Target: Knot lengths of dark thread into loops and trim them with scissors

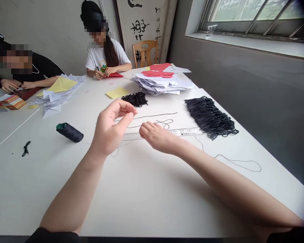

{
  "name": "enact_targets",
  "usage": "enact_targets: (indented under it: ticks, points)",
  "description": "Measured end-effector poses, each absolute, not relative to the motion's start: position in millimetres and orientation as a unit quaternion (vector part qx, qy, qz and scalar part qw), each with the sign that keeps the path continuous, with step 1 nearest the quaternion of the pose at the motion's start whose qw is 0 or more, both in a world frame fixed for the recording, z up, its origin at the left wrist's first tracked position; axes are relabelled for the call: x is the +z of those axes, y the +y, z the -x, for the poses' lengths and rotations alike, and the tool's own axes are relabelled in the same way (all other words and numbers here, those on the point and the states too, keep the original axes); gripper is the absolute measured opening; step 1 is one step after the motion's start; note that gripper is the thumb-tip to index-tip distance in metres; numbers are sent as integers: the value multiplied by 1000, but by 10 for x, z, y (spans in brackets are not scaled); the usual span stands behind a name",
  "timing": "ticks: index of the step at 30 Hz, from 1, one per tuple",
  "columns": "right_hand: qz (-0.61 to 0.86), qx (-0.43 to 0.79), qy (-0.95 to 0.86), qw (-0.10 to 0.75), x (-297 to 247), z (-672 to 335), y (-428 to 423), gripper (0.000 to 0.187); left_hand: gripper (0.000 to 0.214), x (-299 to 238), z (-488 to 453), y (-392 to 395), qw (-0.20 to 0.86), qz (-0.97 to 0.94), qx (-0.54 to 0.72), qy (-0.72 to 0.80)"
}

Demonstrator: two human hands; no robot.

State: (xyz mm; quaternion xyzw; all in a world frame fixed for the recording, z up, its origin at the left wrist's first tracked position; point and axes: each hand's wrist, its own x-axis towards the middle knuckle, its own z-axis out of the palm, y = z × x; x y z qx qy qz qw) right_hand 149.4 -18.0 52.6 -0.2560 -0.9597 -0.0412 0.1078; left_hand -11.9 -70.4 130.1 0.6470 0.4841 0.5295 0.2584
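Note:
My left hand [111, 126] is raised above the white table [142, 189], thumb and forefinger pinched together on a thin black cord [152, 116] that runs off to the right. My right hand [157, 135] is curled, knuckles up, resting over a clear plastic ruler [184, 132] and holding the same cord near its looped end [167, 123]. A spool of black thread [70, 132] lies on its side to the left of my left hand. Another length of cord [239, 163] trails along the table past my right forearm.
A large bundle of cut black cords [209, 116] lies right of the ruler, a smaller bundle [135, 99] beyond my hands. Stacks of white and red paper [162, 82] and a yellow sheet [117, 92] sit farther back. Two other people work with paper at the far left.

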Motion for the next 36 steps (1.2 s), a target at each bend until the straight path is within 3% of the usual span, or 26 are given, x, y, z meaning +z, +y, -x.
enact_targets:
  ticks: [3,6,13,17,22,27,31,36]
  points:
    - [269,-36,-944,187,817,-1639,-206,18,13,1120,112,-564,389,-630,445,504]
    - [279,-38,-939,199,982,-1753,-239,14,13,1007,31,-534,488,-600,369,515]
    - [429,104,-891,107,928,-2013,50,11,23,907,-86,-521,420,-621,330,574]
    - [539,81,-838,27,615,-2088,340,14,22,627,-52,-339,467,-572,390,550]
    - [547,67,-834,26,255,-1979,460,19,26,267,-29,-164,584,-388,467,539]
    - [537,87,-838,39,275,-1945,444,23,16,148,-50,-125,556,-356,607,443]
    - [512,151,-839,107,401,-1891,361,15,16,91,-68,-129,585,-323,615,417]
    - [428,397,-731,354,364,-1677,205,16,25,81,-89,-172,587,-310,590,459]
